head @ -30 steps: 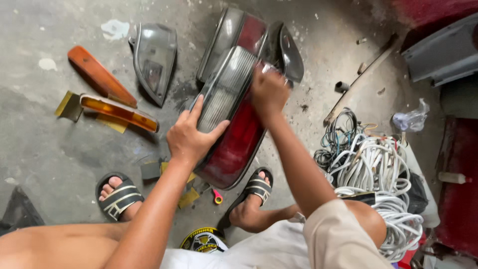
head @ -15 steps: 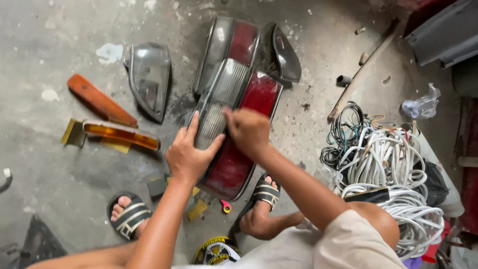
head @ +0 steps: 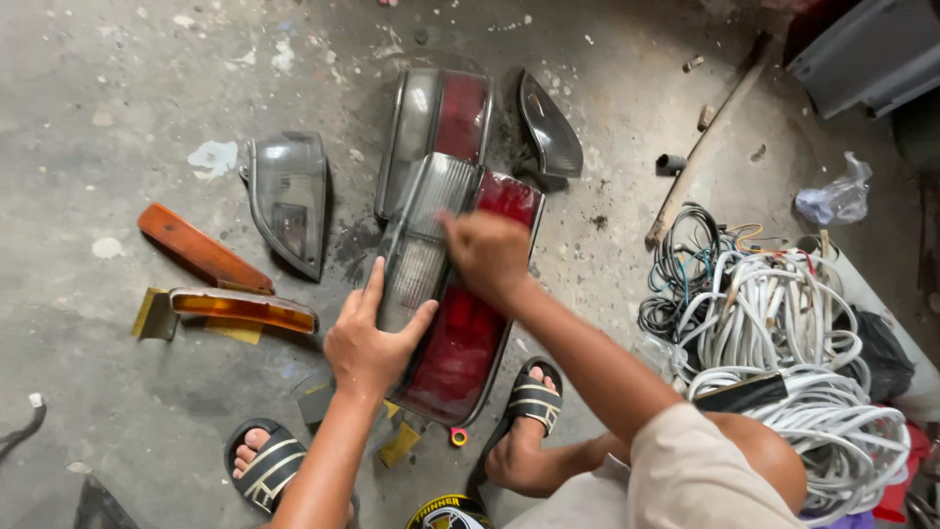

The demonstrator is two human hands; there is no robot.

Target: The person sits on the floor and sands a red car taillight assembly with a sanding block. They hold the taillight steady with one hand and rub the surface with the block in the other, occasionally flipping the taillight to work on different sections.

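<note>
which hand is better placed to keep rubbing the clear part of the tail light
Right, probably: the right hand already rests on the tail light at its clear section, while the left hand grips the lower edge, steadying it.

We see second tail lamp (head: 436,132) flat on concrete floor (head: 117,88), top centre. Dark curved lens (head: 550,127) just right of it. Smoked corner lamp (head: 287,201) left of centre. Orange lens strip (head: 201,248) lying diagonal at left; amber lamp (head: 243,309) just below it, on yellow scrap. Wooden stick (head: 705,137) slanting at upper right. Coiled white cable (head: 793,362) near right edge, dark wires (head: 681,269) beside it. Crumpled plastic bag (head: 837,196) far right. Striped sandals (head: 269,465) along bottom edge.
</note>
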